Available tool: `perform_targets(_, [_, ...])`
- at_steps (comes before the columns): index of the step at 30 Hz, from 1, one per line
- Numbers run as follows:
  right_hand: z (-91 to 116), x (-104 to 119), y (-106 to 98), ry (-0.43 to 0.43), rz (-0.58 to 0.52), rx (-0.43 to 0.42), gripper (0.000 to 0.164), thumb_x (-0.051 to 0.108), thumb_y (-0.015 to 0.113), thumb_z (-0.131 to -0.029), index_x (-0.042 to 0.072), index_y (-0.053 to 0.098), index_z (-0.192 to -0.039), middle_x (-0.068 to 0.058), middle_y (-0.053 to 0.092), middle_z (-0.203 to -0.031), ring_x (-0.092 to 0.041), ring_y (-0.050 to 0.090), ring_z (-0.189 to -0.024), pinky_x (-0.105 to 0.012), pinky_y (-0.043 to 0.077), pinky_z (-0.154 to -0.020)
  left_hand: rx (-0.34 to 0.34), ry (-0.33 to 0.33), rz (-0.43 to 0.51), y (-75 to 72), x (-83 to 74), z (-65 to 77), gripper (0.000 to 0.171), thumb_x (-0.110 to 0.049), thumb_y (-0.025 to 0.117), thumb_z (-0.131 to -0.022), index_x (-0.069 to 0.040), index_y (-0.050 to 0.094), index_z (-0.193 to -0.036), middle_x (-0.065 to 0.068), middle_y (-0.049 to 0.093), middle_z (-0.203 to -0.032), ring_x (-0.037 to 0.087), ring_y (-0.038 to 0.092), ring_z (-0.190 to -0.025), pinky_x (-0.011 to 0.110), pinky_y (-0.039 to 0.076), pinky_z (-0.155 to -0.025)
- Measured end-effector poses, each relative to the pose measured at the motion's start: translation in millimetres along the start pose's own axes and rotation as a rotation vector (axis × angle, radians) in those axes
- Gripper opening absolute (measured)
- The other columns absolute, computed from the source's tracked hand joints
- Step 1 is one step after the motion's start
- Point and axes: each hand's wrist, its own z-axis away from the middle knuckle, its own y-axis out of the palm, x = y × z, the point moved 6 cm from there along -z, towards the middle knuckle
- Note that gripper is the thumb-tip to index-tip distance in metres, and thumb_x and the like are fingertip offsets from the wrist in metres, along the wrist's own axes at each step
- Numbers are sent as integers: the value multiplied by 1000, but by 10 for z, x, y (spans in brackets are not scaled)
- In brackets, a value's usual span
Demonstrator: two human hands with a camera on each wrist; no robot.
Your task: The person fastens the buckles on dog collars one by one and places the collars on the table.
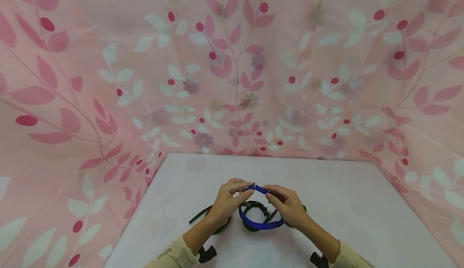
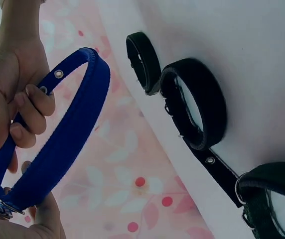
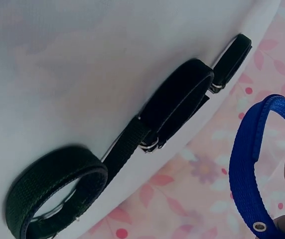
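A blue buckled strap collar (image 1: 262,225), bent into a loop, is held up over the white table. My left hand (image 1: 229,201) pinches its buckle end; the metal buckle and ring (image 2: 3,206) show close to the left fingers in the left wrist view. My right hand (image 1: 288,205) grips the narrow strap end, where metal eyelets (image 2: 59,74) are visible. The wide padded part of the loop hangs below both hands. Behind and under it, a dark collar (image 2: 217,102) stands on its edge on the table. Part of the right hand is cut off in the right wrist view.
More dark collars lie on the white table (image 1: 308,175): one (image 2: 277,174) beside my left forearm, another (image 2: 150,59) by my right, partly hidden. Pink leaf-patterned cloth (image 1: 232,79) surrounds the table. Black wrist mounts (image 1: 208,254) sit at the sleeves.
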Motion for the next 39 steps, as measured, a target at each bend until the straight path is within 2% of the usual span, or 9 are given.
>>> perform_targets(7, [6, 12, 49, -8, -55, 29, 23, 8, 53, -93, 4, 61, -113, -12, 66, -105, -5, 62, -87, -22, 54, -76, 19, -36, -52, 95, -127, 79, 27, -21, 65, -87, -10, 67, -111, 12, 53, -106, 19, 54, -90, 38, 57, -68])
perform_targets(11, [7, 39, 57, -11, -41, -4, 21, 8, 55, -91, 2, 61, -111, -9, 66, -90, -4, 60, -74, -22, 54, -65, 3, -46, -64, 89, -62, 52, 26, -22, 66, -86, -12, 68, -109, 11, 55, -104, 19, 55, -88, 39, 57, -68])
perform_targets(15, [-7, 60, 62, 10, -39, -36, 21, 9, 58, -90, 1, 57, -109, -8, 57, -74, -3, 48, -57, -21, 45, -49, 6, -89, -52, 94, 53, 2, 24, -25, 68, -84, -15, 71, -105, 8, 59, -100, 17, 59, -86, 37, 57, -66])
perform_targets(17, [-17, 68, 64, 22, -61, -50, 22, 9, 58, -90, -1, 55, -109, -8, 55, -73, -3, 45, -56, -21, 42, -47, 18, -103, -47, 111, 88, -24, 23, -27, 69, -83, -15, 71, -102, 6, 60, -97, 16, 60, -85, 35, 57, -65])
perform_targets(22, [-35, 74, 102, 30, -114, -44, 22, 7, 58, -90, -3, 53, -109, -10, 56, -78, -7, 53, -63, -23, 49, -59, 28, -90, -38, 167, 99, -55, 25, -26, 71, -81, -9, 70, -99, 7, 61, -95, 22, 63, -79, 34, 57, -64])
perform_targets(27, [-46, 80, 114, -3, -63, -62, 19, 8, 61, -88, 0, 59, -105, -13, 63, -80, -13, 62, -70, -25, 55, -69, -4, -97, 72, 155, 109, -52, 27, -21, 73, -79, -6, 67, -101, 13, 61, -97, 29, 68, -83, 32, 57, -73])
perform_targets(32, [-70, 102, 77, -28, -39, -63, 16, 7, 62, -87, 1, 62, -102, -11, 67, -83, -10, 63, -73, -23, 54, -67, 6, -18, 127, 109, 64, -68, 25, -17, 66, -85, -7, 65, -108, 18, 63, -101, 24, 69, -86, 34, 55, -77])
perform_targets(36, [-119, 121, 68, -16, -21, -26, 15, 9, 64, -86, 5, 64, -101, -6, 59, -67, -3, 47, -57, -20, 45, -50, -19, 94, 28, 71, -11, -75, 24, -19, 65, -86, -7, 67, -106, 15, 67, -97, 22, 68, -84, 38, 56, -74])
perform_targets(39, [-130, 110, 91, 23, -24, 4, 12, 13, 64, -86, 8, 65, -98, -5, 56, -66, -2, 44, -55, -20, 43, -48, -65, 138, -76, 43, -54, -63, 23, -24, 67, -84, -11, 69, -103, 8, 70, -93, 19, 69, -81, 39, 56, -71])
